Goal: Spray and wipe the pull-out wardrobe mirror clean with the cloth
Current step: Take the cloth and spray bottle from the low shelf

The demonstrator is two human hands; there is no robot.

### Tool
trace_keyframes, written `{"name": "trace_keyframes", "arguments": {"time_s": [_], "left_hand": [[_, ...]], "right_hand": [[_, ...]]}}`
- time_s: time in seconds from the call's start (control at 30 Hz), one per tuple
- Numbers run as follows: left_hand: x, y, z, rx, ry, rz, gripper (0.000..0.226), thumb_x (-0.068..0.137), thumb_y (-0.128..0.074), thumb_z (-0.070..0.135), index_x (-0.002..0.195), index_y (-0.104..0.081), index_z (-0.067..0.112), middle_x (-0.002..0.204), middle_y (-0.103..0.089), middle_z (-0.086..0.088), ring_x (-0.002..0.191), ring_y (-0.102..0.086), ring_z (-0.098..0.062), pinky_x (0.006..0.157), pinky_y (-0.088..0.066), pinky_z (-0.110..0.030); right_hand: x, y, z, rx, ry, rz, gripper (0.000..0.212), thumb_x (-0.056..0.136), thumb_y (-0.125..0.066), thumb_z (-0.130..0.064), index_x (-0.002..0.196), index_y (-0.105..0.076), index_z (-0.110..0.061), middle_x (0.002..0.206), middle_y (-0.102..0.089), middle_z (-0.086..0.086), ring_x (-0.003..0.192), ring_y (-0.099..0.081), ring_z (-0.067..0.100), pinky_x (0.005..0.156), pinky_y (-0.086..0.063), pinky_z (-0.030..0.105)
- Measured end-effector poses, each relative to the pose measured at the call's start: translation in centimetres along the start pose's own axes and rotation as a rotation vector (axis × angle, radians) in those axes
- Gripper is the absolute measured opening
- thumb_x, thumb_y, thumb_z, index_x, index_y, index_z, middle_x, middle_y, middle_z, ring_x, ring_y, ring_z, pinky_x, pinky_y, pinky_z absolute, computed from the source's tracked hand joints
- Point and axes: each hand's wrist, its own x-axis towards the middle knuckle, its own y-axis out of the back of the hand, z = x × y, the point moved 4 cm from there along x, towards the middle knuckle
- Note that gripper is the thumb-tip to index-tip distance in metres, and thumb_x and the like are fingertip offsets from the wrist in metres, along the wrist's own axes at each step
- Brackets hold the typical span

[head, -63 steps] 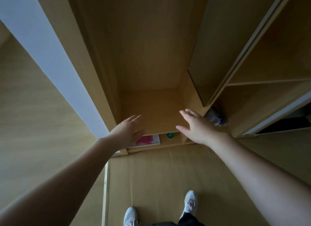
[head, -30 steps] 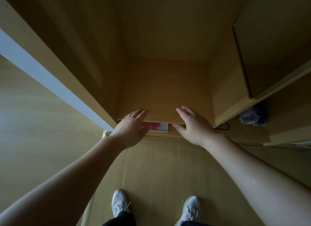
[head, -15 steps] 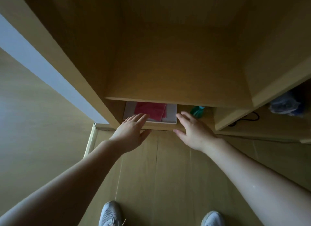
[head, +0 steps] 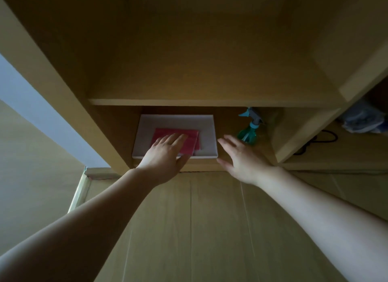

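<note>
A folded red cloth lies in a shallow white tray on the bottom shelf of a wooden wardrobe. My left hand reaches into that shelf with flat, spread fingers resting over the cloth's near edge; it grips nothing. A green spray bottle with a blue trigger head stands to the right of the tray. My right hand hovers open just in front of the bottle, fingertips short of it. No mirror is in view.
A wooden shelf board runs low above the tray and bottle. A vertical divider closes the compartment on the right; beyond it lie a crumpled bluish bag and a black cable. Wooden flooring lies below.
My view has dropped lower, revealing the bottom shelf, tray and bottle fully. Both hands have moved forward into the shelf, the left onto the cloth and the right toward the bottle.
</note>
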Motion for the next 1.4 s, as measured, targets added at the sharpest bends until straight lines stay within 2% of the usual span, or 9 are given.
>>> {"name": "trace_keyframes", "arguments": {"time_s": [0.13,0.43,0.57,0.73,0.87,0.97,1.1,1.23,1.4], "left_hand": [[0.6,-1.0,-0.2,0.015,-0.027,-0.002,0.063,0.097,-0.039,0.047,0.151,-0.021,0.020,0.156,-0.026,-0.003,0.144,-0.021,-0.022,0.117,-0.016,-0.036],[1.9,-1.6,1.0,-0.024,-0.027,0.003,0.062,0.097,-0.043,0.038,0.151,-0.020,0.019,0.155,-0.027,-0.004,0.142,-0.024,-0.022,0.114,-0.020,-0.033],[2.2,-2.0,1.4,-0.039,-0.023,0.018,0.062,0.097,-0.043,0.038,0.151,-0.019,0.019,0.155,-0.027,-0.004,0.143,-0.024,-0.022,0.115,-0.019,-0.034],[2.1,-2.3,0.8,-0.062,-0.005,0.020,0.063,0.097,-0.043,0.041,0.151,-0.019,0.020,0.156,-0.026,-0.004,0.143,-0.024,-0.023,0.114,-0.022,-0.035],[2.1,-2.5,0.3,-0.070,0.006,0.022,0.064,0.097,-0.041,0.045,0.151,-0.018,0.021,0.156,-0.025,-0.003,0.144,-0.021,-0.021,0.116,-0.020,-0.034],[2.0,-2.6,0.1,-0.063,0.008,0.026,0.063,0.097,-0.039,0.046,0.152,-0.017,0.021,0.156,-0.025,-0.003,0.145,-0.020,-0.020,0.116,-0.018,-0.033],[2.0,-2.6,0.0,-0.061,0.002,0.020,0.064,0.097,-0.038,0.046,0.152,-0.016,0.021,0.157,-0.024,-0.003,0.145,-0.018,-0.020,0.117,-0.017,-0.033],[2.3,-2.9,0.1,-0.059,-0.006,0.005,0.064,0.097,-0.036,0.048,0.152,-0.014,0.023,0.158,-0.022,-0.002,0.146,-0.017,-0.019,0.119,-0.015,-0.034],[2.3,-2.8,0.9,-0.057,-0.030,-0.010,0.063,0.098,-0.036,0.046,0.152,-0.013,0.023,0.158,-0.020,-0.002,0.146,-0.016,-0.019,0.118,-0.012,-0.033]], "right_hand": [[-0.4,-1.3,1.3,-0.010,-0.038,0.021,0.063,0.098,-0.045,-0.043,0.152,-0.020,-0.023,0.160,-0.013,0.002,0.142,-0.029,0.026,0.108,-0.040,0.041],[0.2,-1.1,5.0,-0.077,-0.132,0.057,0.062,0.099,-0.043,-0.040,0.153,-0.018,-0.022,0.162,-0.004,0.003,0.144,-0.024,0.028,0.110,-0.037,0.040],[2.2,-1.0,7.6,-0.228,-0.169,0.132,0.064,0.098,-0.042,-0.044,0.152,-0.017,-0.020,0.161,-0.003,0.010,0.144,-0.023,0.032,0.109,-0.039,0.044],[4.5,-1.0,10.2,-0.344,-0.226,0.166,0.073,0.097,-0.045,-0.042,0.154,-0.006,-0.017,0.160,0.011,0.013,0.147,-0.004,0.036,0.117,-0.023,0.046],[6.0,-1.6,12.3,-0.289,-0.285,0.175,0.079,0.097,-0.046,-0.039,0.154,0.003,-0.016,0.159,0.011,0.017,0.146,-0.008,0.039,0.115,-0.022,0.046],[6.8,-2.1,13.2,-0.223,-0.315,0.207,0.079,0.098,-0.048,-0.033,0.154,0.006,-0.016,0.159,0.006,0.019,0.144,-0.015,0.040,0.112,-0.028,0.047],[7.6,-2.6,13.3,-0.113,-0.318,0.282,0.072,0.098,-0.047,-0.022,0.154,-0.002,-0.011,0.158,-0.006,0.020,0.141,-0.025,0.038,0.104,-0.043,0.044],[7.8,-2.2,13.3,-0.026,-0.338,0.394,0.068,0.096,-0.048,-0.006,0.153,-0.011,-0.012,0.148,-0.025,0.018,0.123,-0.044,0.036,0.095,-0.048,0.043],[6.9,-1.9,12.8,-0.023,-0.355,0.419,0.056,0.097,-0.047,-0.005,0.149,-0.026,-0.008,0.141,-0.034,0.016,0.113,-0.053,0.035,0.091,-0.049,0.040]]}}
